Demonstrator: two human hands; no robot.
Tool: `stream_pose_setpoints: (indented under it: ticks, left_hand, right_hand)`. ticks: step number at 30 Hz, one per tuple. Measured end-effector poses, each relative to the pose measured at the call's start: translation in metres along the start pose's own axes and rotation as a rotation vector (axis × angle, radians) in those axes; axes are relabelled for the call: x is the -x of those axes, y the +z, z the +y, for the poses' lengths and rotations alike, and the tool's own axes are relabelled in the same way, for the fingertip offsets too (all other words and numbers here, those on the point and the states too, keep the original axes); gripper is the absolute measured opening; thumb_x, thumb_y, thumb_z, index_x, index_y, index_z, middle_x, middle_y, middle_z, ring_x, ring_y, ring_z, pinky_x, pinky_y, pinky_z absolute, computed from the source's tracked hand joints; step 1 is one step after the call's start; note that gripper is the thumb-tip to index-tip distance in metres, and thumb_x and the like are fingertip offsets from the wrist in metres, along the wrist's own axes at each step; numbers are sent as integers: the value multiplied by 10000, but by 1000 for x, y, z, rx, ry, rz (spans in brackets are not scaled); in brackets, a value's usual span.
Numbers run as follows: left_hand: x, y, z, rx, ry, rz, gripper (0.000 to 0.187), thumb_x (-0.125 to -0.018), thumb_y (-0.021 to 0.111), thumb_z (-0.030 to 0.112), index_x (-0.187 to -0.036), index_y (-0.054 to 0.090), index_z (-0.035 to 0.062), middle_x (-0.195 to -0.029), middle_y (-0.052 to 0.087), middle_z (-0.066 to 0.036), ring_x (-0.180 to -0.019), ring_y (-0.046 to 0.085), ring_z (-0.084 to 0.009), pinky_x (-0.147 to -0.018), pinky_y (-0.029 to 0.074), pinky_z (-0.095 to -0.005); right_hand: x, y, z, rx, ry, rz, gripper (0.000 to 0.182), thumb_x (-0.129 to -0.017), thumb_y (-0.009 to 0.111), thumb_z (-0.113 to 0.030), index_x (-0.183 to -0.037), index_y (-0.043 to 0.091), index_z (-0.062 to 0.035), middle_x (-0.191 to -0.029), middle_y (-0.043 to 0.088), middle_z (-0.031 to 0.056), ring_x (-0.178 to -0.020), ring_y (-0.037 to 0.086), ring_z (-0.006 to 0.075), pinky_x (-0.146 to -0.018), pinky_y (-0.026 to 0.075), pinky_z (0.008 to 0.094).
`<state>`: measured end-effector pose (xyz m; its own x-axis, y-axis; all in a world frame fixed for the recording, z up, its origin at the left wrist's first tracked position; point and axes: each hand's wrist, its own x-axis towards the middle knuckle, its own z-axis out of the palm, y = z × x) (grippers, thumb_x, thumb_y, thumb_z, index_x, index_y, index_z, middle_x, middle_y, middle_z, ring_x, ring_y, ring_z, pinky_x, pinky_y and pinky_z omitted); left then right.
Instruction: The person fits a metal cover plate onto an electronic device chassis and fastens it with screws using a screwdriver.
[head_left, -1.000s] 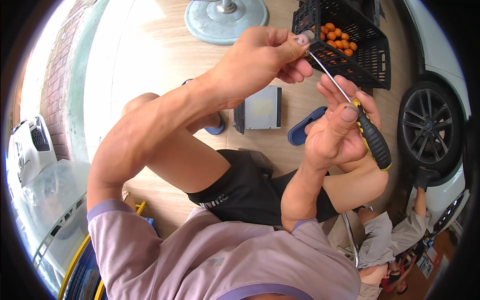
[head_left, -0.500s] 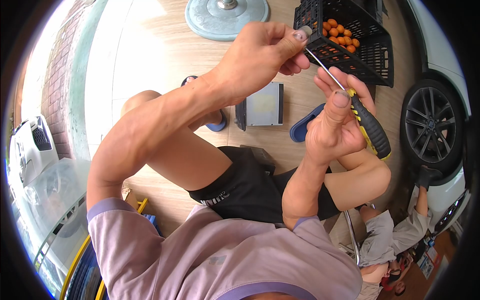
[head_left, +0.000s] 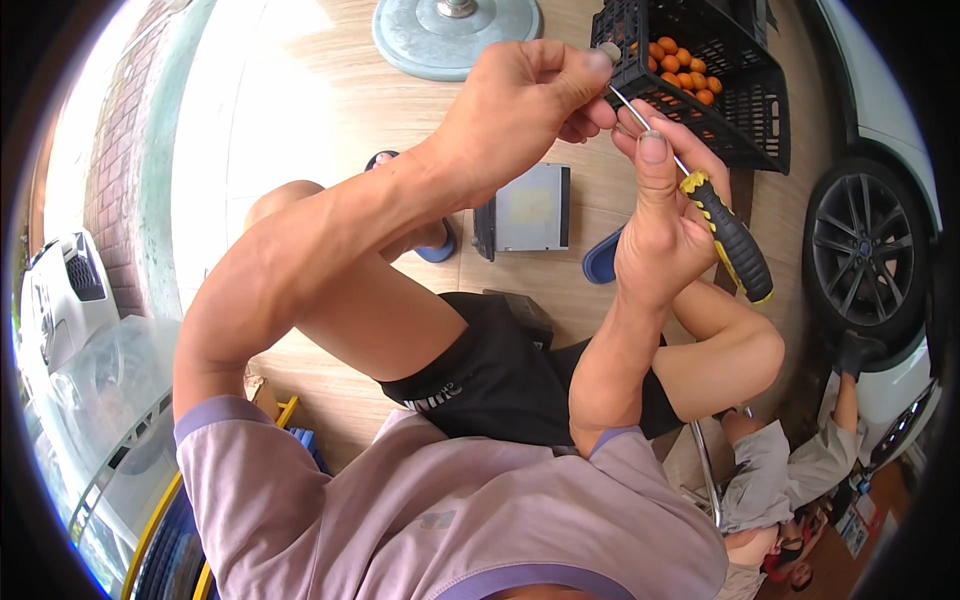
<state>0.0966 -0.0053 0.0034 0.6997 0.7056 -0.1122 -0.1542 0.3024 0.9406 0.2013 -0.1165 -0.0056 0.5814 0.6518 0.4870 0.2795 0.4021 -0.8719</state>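
Note:
My right hand [head_left: 670,215] is closed around a screwdriver [head_left: 738,240] with a black and yellow handle, my thumb and fingers on its upper end and thin metal shaft. The shaft slants up and left to the fingertips of my left hand [head_left: 535,105]. That hand is closed in a pinch on a small greyish, rounded piece [head_left: 610,52], too small to name. The screwdriver's tip lies close beneath this piece; whether they touch cannot be told. Below my hands a silver metal box with a black front [head_left: 532,207] sits on the floor.
A black plastic crate [head_left: 770,120] with several orange fruits [head_left: 685,70] stands just beyond my hands. A round grey base [head_left: 420,45] lies left of it. Blue slippers [head_left: 602,258] are on the floor. To the right are a car wheel [head_left: 860,245] and another person [head_left: 755,485].
My right thumb has straightened and moved up and left along the screwdriver. The handle has shifted slightly up and left, and the small piece has risen slightly.

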Motion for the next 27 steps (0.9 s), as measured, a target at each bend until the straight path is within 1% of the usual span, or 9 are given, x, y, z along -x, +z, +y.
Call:
stream_pose_setpoints:
  ticks: [3,6,11,14,15,18,21,24,27]
  left_hand:
    - [0,-1,-2,-35,28,0,364,-1015,615,316,-940,652,-39,-806,690,-63,-716,608,-90,-684,526,-246]
    - [1,0,-8,-78,57,-6,370,-1018,610,318,-937,652,-40,-797,684,-59,-711,601,-79,-666,520,-235]
    - [3,-1,-13,-88,30,23,378,-1022,602,322,-929,651,-42,-772,667,-46,-701,593,-74,-659,523,-239]
    - [6,-1,-8,-34,-39,-6,374,-1026,581,385,-932,648,30,-789,658,-13,-734,600,-78,-741,517,-250]
    - [6,-1,-8,-24,-42,-4,380,-1024,582,392,-927,646,30,-785,654,-12,-730,599,-80,-736,517,-250]
    - [5,-3,-8,0,-54,8,393,-1019,587,406,-915,639,31,-775,643,-10,-716,596,-84,-726,519,-250]
    - [5,-3,-5,3,-72,22,393,-1014,595,407,-914,634,29,-766,636,-10,-707,594,-87,-722,523,-252]
    - [5,-4,-6,1,-87,39,389,-1013,598,405,-916,634,30,-764,632,-12,-703,595,-89,-722,527,-255]
    - [4,-6,-9,2,-116,49,384,-1019,592,393,-917,635,26,-766,629,-12,-701,589,-86,-721,529,-255]
  right_hand:
    - [-4,5,1,-54,33,6,187,-971,642,-60,-1075,612,92,-1060,696,255,-929,718,273,-856,617,390]
    - [-6,0,3,-74,125,-18,161,-972,651,-50,-1082,646,67,-1040,727,155,-929,683,144,-860,557,270]
    - [-4,-2,10,-114,220,-30,195,-976,659,-81,-1111,673,59,-1022,733,119,-917,668,119,-852,537,248]
    - [-2,1,9,-97,212,-23,205,-978,659,-89,-1123,684,54,-1013,731,100,-902,662,109,-841,527,235]
    - [-1,3,9,-92,203,-20,208,-978,659,-91,-1126,687,53,-1009,730,95,-897,660,106,-837,525,231]
    - [-2,8,13,-3,85,-36,246,-994,631,-119,-1117,674,90,-1071,721,182,-930,711,214,-891,589,344]
    - [-1,14,7,24,94,-29,228,-987,636,-96,-1108,678,92,-1037,730,169,-896,713,201,-862,589,319]
    - [0,17,15,59,26,5,212,-981,641,-79,-1095,684,96,-1003,735,157,-851,713,193,-828,590,306]
    - [2,20,18,77,34,14,192,-975,663,-81,-1112,693,50,-970,735,81,-848,652,94,-778,529,222]
